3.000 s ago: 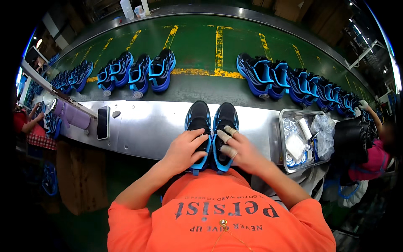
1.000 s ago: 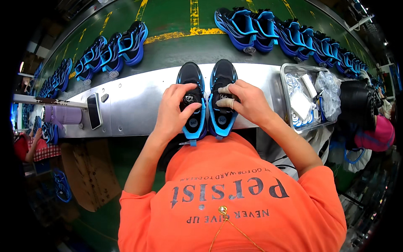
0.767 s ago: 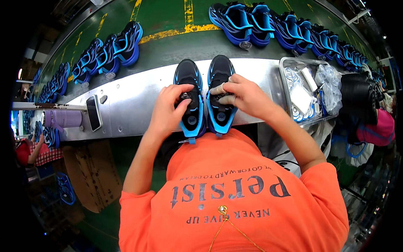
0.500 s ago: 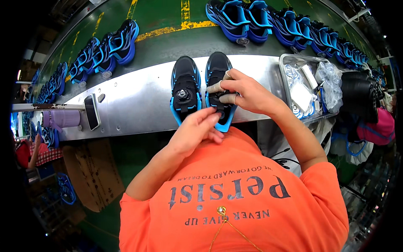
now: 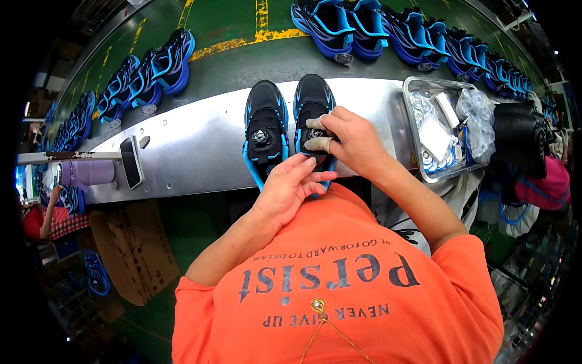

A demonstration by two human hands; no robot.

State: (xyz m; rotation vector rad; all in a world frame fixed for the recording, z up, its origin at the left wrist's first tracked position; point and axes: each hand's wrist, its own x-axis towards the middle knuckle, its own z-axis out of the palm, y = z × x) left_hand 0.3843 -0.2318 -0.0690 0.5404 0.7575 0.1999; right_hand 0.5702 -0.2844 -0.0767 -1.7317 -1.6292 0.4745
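Two black sneakers with blue trim stand side by side, toes pointing away from me. The left sneaker (image 5: 265, 115) has a round lacing dial (image 5: 262, 138) on its tongue and is untouched. Over the right sneaker (image 5: 313, 97), my right hand (image 5: 354, 139), with pale finger covers on its fingertips, pinches at the tongue where the dial sits; the fingers partly hide it. My left hand (image 5: 288, 188) is at the heel end of the same shoe. Its thumb and forefinger close at the upper tongue edge, while the other fingers are spread by the collar.
The sneakers stand on a metal bench (image 5: 200, 133). A clear plastic bin (image 5: 418, 145) of bags and small parts is at the right. A phone (image 5: 131, 161) and a purple cup (image 5: 91, 172) lie left. More sneakers line the green conveyor (image 5: 242, 67) beyond.
My left hand has shifted slightly right and its fingers have spread more. The right hand stays on the right shoe's tongue, with its fingers slightly moved. Sneakers on the conveyor have shifted slightly left.
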